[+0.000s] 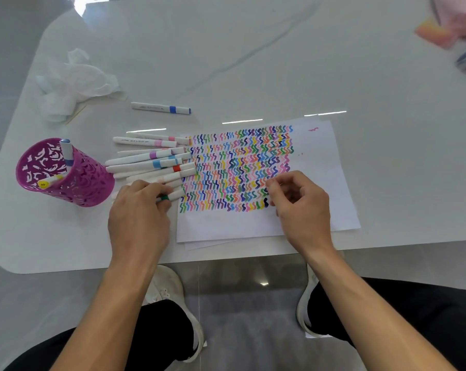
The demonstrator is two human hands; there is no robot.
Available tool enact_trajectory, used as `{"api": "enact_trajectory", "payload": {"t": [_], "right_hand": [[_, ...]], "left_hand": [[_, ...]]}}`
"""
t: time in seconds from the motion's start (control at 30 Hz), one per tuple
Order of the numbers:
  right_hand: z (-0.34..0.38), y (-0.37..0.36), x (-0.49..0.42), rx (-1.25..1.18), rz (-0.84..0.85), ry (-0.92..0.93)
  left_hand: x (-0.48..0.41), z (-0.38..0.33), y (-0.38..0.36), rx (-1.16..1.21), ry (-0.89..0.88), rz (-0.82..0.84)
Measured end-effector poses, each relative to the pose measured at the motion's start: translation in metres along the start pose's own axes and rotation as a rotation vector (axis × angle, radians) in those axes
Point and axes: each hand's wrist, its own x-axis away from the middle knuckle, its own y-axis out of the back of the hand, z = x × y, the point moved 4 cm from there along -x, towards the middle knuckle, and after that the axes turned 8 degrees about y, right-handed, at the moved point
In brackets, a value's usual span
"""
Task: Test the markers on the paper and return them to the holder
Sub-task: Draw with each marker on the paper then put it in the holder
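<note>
A white sheet of paper [314, 178] covered in rows of coloured squiggles lies near the table's front edge. Left of it lies a pile of several white markers [148, 163] with coloured bands. My left hand [139, 212] rests on the pile's near end, fingers closed around a green-banded marker [164, 198]. My right hand [298, 202] hovers over the paper's lower middle, fingers curled and apart, holding nothing that I can see. A purple perforated holder [73, 183] stands at the left with two markers in it. One blue-banded marker [160, 107] lies alone farther back.
Crumpled white tissue [73, 81] and a thin wooden stick lie at the back left. Blurred pink and dark objects [456, 28] sit at the far right corner. The white table's [253, 62] front edge runs just below the paper; my knees and shoes are beneath it.
</note>
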Motion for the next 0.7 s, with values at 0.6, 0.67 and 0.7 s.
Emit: {"api": "enact_trajectory", "payload": {"t": [0.6,0.67,0.7], "right_hand": [[0.019,-0.001,0.002,-0.202,0.155,0.109],[0.022,-0.002,0.001,-0.266,0.255,0.130],[0.023,-0.003,0.001,-0.263,0.301,0.148]], "left_hand": [[0.021,-0.076,-0.003,0.940,-0.096,0.273],[0.021,-0.078,-0.006,1.017,-0.044,0.331],[0.022,-0.079,-0.007,1.048,-0.037,0.353]]}}
